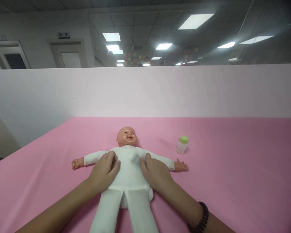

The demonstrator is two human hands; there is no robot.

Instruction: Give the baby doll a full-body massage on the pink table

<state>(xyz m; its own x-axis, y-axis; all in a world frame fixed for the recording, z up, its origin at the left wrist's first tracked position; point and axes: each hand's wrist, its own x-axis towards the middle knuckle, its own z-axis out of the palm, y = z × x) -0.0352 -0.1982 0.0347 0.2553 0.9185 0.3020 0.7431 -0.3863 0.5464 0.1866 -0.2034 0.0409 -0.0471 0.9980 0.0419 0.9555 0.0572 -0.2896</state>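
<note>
A baby doll (129,170) with a bald plastic head and a white cloth body lies on its back, arms spread wide and legs toward me. My left hand (103,172) is closed on the left side of its chest, with the fingers curled and the thumb lying on the cloth. On the other side, my right hand (157,171) grips the doll's torso below the armpit. Its fingertips are partly hidden against the doll's side. The lower ends of the legs run out of view.
A small bottle (182,145) with a green cap stands to the right of the doll's head. Pink cloth (232,181) covers the table, and a white partition (160,92) rises behind it. A dark coiled band (201,218) circles my right wrist.
</note>
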